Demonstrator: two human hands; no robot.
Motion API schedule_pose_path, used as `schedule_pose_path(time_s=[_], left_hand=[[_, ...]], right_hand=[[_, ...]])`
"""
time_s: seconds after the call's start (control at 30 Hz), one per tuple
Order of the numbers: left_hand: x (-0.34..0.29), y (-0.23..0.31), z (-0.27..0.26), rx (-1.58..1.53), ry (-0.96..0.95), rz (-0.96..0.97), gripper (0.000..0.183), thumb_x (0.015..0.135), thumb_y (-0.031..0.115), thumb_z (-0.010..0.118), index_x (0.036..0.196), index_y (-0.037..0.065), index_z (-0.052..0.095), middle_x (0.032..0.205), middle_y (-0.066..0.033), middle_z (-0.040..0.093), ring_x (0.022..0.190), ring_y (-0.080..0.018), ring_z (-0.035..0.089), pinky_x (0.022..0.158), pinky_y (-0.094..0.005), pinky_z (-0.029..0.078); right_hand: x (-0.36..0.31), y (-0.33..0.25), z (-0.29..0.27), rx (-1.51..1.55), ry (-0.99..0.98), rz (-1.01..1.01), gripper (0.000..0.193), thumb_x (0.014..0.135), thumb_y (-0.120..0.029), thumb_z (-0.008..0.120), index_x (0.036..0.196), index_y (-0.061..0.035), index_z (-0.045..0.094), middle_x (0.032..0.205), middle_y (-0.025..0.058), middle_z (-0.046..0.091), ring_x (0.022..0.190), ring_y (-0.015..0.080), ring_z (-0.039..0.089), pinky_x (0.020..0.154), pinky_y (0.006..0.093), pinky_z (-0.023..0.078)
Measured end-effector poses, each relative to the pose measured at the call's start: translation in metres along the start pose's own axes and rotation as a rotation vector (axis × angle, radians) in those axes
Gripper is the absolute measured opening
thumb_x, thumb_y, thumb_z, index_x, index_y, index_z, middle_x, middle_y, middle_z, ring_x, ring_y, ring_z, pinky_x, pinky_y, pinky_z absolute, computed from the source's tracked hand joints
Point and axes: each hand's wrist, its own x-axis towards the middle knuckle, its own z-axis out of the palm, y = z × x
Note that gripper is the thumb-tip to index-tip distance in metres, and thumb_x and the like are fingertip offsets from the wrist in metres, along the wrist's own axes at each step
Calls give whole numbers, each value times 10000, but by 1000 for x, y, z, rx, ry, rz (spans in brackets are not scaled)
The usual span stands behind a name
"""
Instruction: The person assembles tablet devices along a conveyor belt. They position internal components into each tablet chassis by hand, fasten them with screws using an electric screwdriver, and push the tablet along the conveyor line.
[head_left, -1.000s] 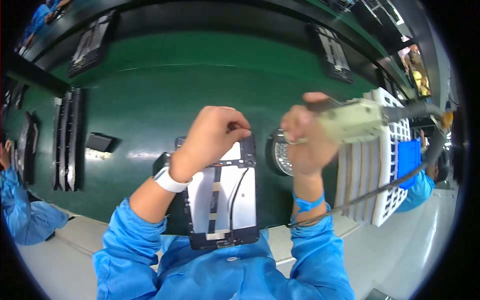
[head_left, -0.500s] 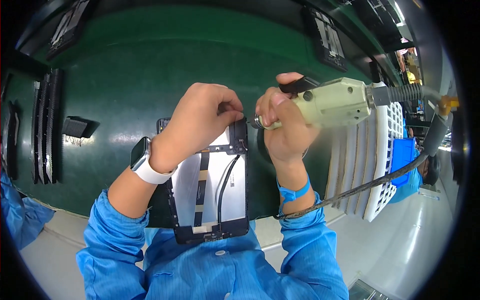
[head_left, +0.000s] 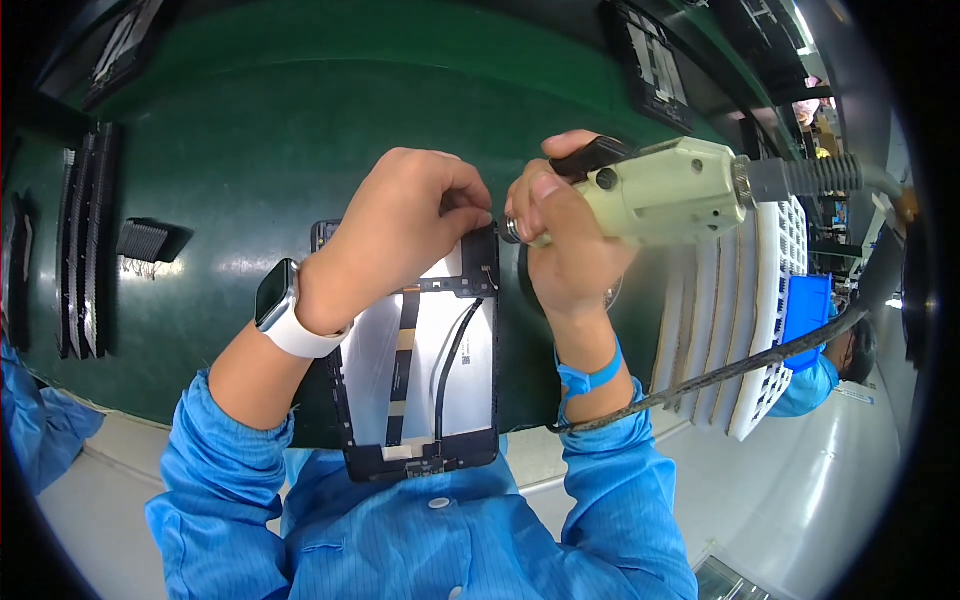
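An opened tablet [head_left: 467, 384] with a black frame, a silver inner plate and a dark cable lies at the near edge of the green bench. Over its far part is my left hand [head_left: 412, 205], thumb and fingers pinched together at the far right corner; whatever they hold is hidden. My right hand [head_left: 575, 235] is closed around a pale green power screwdriver [head_left: 672, 192] with a black lever, held nearly level. The driver's metal tip end points left, close to my left fingertips and that corner of the tablet. Its very tip cannot be made out.
Long black ridged strips [head_left: 88, 240] stand at the left, beside a small black ridged piece [head_left: 150, 240]. White stacked trays [head_left: 735, 320] and a blue bin [head_left: 806, 310] are at the right. A dark cable [head_left: 720, 370] crosses my right forearm. Another tablet [head_left: 655, 65] rests at the far right.
Both hands keep almost the same pose at the tablet's corner. The view has shifted slightly, so the bench things sit a little higher. The driver's body has tilted a little.
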Motion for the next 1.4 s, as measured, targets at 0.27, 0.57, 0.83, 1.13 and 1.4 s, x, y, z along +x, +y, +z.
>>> schedule_pose_path(time_s=[0.27,0.57,0.83,1.13,1.4], left_hand=[[3,2,2,-14,18,22,82,782,-17,716,856,-46,699,766,-135,681,674,-192,661,629,-290,524],[3,6,2,-15,15,-15,92,805,-19,739,874,-54,689,802,-83,675,679,-102,623,628,-233,508],[0,8,-1,-3,12,-26,80,797,-39,727,870,-50,696,803,-84,674,687,-111,627,633,-232,507],[1,7,0,-12,3,-41,88,805,-53,713,890,-57,691,803,-76,670,701,-98,626,639,-226,505],[0,7,0,-17,3,-59,91,808,-60,712,896,-57,689,808,-76,668,705,-100,628,644,-224,505]], right_hand=[[0,-13,-6,21,33,-1,280,782,126,580,1052,57,598,729,61,594,548,93,531,499,233,436],[-2,-37,-88,-145,246,-286,264,802,46,503,1052,114,548,576,67,486,456,118,425,504,310,432],[-2,-22,-91,-130,347,-239,243,792,60,497,1025,93,555,571,68,482,448,119,415,490,306,419],[-7,-26,-89,-148,337,-221,252,770,59,501,1013,99,554,564,65,470,443,125,415,486,311,422],[-8,-25,-89,-162,349,-258,266,760,44,489,1011,109,549,565,64,465,443,129,411,479,315,421]])
